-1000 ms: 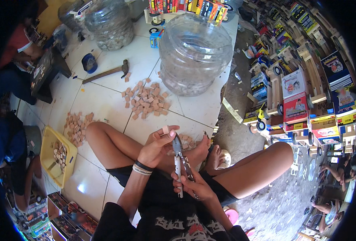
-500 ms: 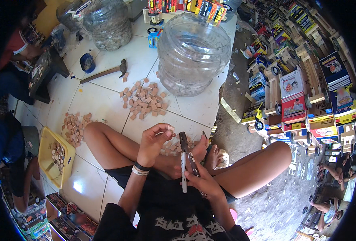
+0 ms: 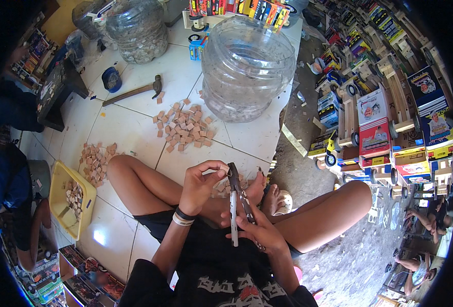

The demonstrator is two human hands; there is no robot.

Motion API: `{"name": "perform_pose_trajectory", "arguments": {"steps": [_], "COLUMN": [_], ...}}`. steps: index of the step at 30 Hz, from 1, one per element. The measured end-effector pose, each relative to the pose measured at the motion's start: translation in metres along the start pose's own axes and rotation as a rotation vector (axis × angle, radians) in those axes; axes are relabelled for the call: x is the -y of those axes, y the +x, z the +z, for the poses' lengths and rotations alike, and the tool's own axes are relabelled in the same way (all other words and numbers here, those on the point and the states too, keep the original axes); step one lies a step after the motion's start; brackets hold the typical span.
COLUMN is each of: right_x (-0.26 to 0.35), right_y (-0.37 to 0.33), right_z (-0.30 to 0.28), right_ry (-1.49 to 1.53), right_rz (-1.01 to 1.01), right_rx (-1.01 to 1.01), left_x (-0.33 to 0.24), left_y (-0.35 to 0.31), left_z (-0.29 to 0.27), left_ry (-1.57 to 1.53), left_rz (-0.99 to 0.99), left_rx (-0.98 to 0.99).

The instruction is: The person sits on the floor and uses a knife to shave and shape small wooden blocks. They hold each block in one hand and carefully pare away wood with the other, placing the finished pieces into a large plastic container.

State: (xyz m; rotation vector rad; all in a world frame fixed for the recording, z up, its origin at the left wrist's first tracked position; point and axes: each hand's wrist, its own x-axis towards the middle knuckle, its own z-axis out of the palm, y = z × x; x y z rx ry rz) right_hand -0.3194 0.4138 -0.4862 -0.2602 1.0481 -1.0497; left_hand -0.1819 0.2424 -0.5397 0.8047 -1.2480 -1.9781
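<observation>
Between the thumb and fingers of my left hand [image 3: 202, 184] is a small wooden square [image 3: 228, 172]. It sits right beside the dark jaws of the pliers [image 3: 233, 176]; whether the jaws touch it I cannot tell. My right hand [image 3: 259, 230] is wrapped round the pliers' handles, which are white and worn, with the jaws pointing up and away from me. Ahead of my crossed legs lies a heap of wooden squares [image 3: 183, 128]. A second heap [image 3: 96, 161] is beside my left knee, and more squares [image 3: 244, 181] lie behind my hands, partly hidden.
A hammer [image 3: 134, 93] and a blue cup [image 3: 112, 80] rest on the white tiles. A large clear plastic container [image 3: 247, 71] stands ahead. To the left is a yellow basin [image 3: 85, 225] holding wooden bits. Wooden toy trucks [image 3: 374, 123] crowd the right side.
My left hand has moved slightly right, bringing the wooden square up to the pliers' jaws. The fingers of my right hand have loosened a little on the handles.
</observation>
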Motion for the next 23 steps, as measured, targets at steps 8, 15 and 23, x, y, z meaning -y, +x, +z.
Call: {"name": "perform_pose_trajectory", "arguments": {"steps": [8,15,23], "right_x": [-0.009,-0.037,-0.059], "right_y": [0.001,0.019,0.040], "right_z": [-0.005,-0.005,-0.019], "right_ry": [-0.101,-0.152,-0.683], "right_rz": [-0.030,0.010,-0.240], "right_rx": [-0.032,-0.097,-0.492], "left_x": [0.000,0.001,-0.003], "left_y": [-0.001,-0.003,0.000], "left_z": [0.003,0.001,-0.012], "left_ry": [0.016,0.016,0.289], "left_rz": [0.023,0.014,-0.001], "left_rx": [-0.004,-0.007,-0.081]}}
